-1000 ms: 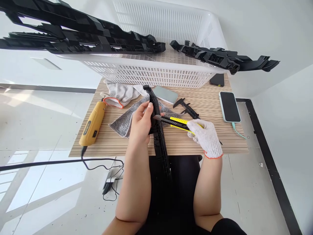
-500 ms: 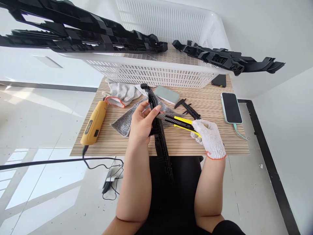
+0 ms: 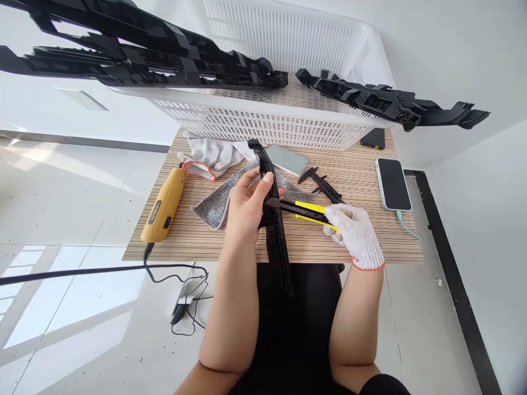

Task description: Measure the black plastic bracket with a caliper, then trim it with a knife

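My bare left hand is closed around a long black plastic part, thumb on top. The part slants from above the table down past its front edge, toward my lap. In a white knit glove with an orange cuff, my right hand grips a yellow and black utility knife. Its blade is out and points left, lying at the black part just below my left thumb. Whether the edge touches the plastic I cannot tell. A grey cloth lies beneath my left hand.
Behind stands a white plastic basket, with several black plastic parts across its rim. On the table lie a yellow corded power tool, a knit glove, a caliper, a pale green slab and a charging phone.
The view has shifted slightly, so most things sit a little farther right. The knife blade has moved slightly down along the black part. Both hands keep their holds.
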Demonstrator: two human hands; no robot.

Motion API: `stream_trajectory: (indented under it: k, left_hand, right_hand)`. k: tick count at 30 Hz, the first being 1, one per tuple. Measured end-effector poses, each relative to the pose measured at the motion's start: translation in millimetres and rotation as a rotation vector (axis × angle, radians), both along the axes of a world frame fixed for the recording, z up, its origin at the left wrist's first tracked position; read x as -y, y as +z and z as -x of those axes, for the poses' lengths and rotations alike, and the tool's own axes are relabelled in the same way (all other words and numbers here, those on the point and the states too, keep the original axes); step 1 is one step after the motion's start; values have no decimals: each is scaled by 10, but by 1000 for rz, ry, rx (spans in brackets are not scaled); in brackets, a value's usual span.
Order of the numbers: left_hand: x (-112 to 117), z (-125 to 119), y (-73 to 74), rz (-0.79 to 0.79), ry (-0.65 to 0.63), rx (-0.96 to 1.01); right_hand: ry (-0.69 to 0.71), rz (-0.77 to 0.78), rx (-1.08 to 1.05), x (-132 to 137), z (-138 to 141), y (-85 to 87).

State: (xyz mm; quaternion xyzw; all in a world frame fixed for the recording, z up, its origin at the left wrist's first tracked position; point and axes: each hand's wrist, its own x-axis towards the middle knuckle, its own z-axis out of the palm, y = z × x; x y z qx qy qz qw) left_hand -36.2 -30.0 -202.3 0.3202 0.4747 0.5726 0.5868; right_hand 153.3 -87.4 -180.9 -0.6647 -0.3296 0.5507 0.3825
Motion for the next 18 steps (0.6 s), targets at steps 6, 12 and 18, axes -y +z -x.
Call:
stream_trajectory:
  k: [6,12,18]
  left_hand:
    - [14,-6,20,1,-33,-13]
    - [5,-4,14,33,-24,-2]
    - [-13,-5,22,57,-16,3]
  right_hand:
    - [18,16,34,-4,-13,-29]
    - [135,7,186,-17,-58,-77]
    - [142,-16,189,-7,-46,-47]
